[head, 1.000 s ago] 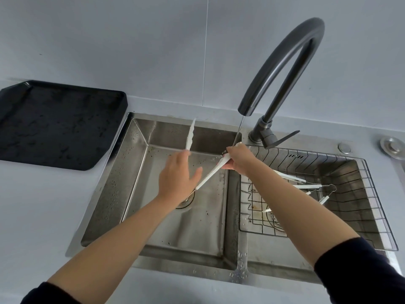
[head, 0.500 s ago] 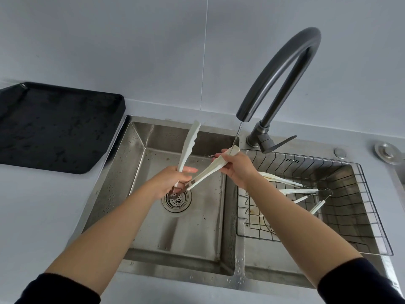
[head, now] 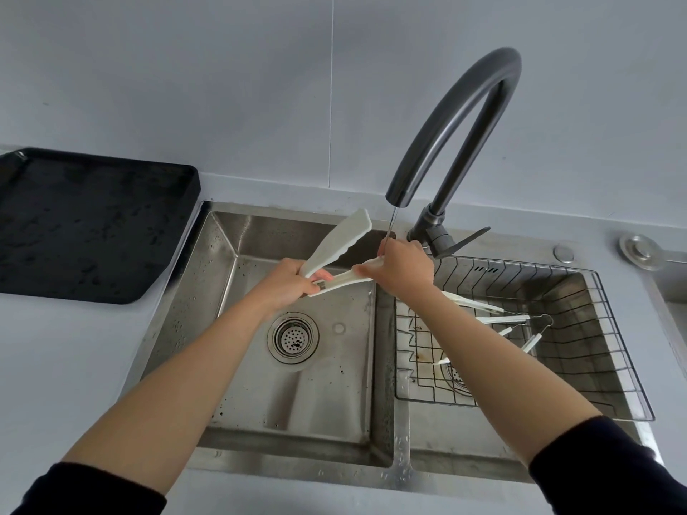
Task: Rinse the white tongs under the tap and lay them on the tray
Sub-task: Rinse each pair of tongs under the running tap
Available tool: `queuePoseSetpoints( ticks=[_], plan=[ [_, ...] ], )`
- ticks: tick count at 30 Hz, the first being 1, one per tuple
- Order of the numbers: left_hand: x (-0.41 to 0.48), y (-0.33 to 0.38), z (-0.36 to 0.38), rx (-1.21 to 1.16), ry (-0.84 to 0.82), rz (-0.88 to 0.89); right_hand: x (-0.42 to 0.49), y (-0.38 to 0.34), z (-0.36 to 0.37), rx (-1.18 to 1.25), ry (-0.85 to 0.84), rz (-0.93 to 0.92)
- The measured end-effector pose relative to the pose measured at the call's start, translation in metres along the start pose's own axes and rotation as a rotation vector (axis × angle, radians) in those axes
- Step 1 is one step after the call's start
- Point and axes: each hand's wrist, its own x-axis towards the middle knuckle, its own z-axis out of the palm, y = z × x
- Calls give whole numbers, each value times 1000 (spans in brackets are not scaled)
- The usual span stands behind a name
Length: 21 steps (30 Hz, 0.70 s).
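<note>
Currently, your left hand (head: 284, 282) grips the hinge end of the tongs (head: 336, 254) and your right hand (head: 403, 267) pinches one arm under the tap (head: 451, 143) stream; the tray (head: 96, 224) placement remains outstanding.

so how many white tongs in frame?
At least 2: one pair held in both hands under the tap, more white utensils in the wire basket, partly hidden by the right forearm.

Two bare forearms, dark navy-black sleeves pushed up near elbows: left sleeve (head: 85, 490), right sleeve (head: 606, 466). No rings, watch or gloves visible.
</note>
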Motion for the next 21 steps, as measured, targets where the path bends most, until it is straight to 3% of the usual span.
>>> queuePoseSetpoints(
  ticks=[6, 9, 12, 15, 21],
  plan=[
    [3, 5, 3, 18, 0, 37, -2, 0, -13, -149, -19, 44],
    [4, 6, 3, 38, 10, 47, 2, 0, -21, -90, -66, 81],
    [1, 6, -4, 82, 50, 61, 7, 5, -27, 57, -153, 17],
    [-3, 4, -19, 118, 73, 73, 10, 9, -29, 367, -318, -62],
    [-10, -2, -39, 177, 124, 60, 15, 9, -35, 847, -651, -27]
  ],
)
